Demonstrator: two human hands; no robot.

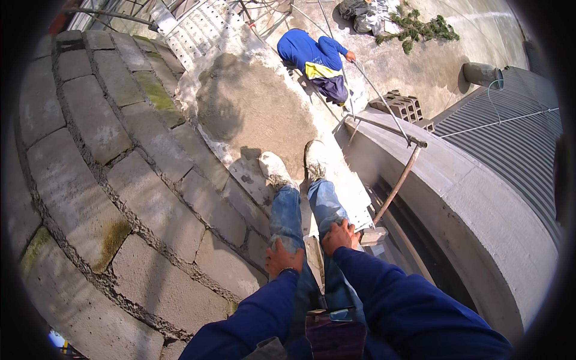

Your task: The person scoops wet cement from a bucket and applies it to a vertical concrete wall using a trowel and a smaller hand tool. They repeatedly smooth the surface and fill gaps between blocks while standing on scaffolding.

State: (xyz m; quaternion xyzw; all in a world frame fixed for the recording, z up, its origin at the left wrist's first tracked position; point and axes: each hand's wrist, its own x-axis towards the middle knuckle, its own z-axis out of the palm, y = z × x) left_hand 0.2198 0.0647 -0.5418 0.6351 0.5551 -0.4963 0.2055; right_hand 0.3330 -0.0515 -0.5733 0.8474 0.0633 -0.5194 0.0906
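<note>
My left hand (283,259) rests on my left knee, its fingers apart over the blue jeans (287,219). On the other knee lies my right hand (340,236), its fingers spread over the denim and holding nothing. Both forearms, in dark blue sleeves (396,294), come up from the lower edge. Beyond the hands, my pale, stained shoes (275,168) stand at the near edge of a heap of grey wet mortar (255,108), spread on a whitened platform (354,204).
A block wall (156,228) with rough joints rises on the left. Metal tubes (399,183) and a concrete ledge (468,210) border the right. Below are a bent-over person in blue (312,54), hollow blocks (399,107), a corrugated roof (504,114) and cut greenery (420,30).
</note>
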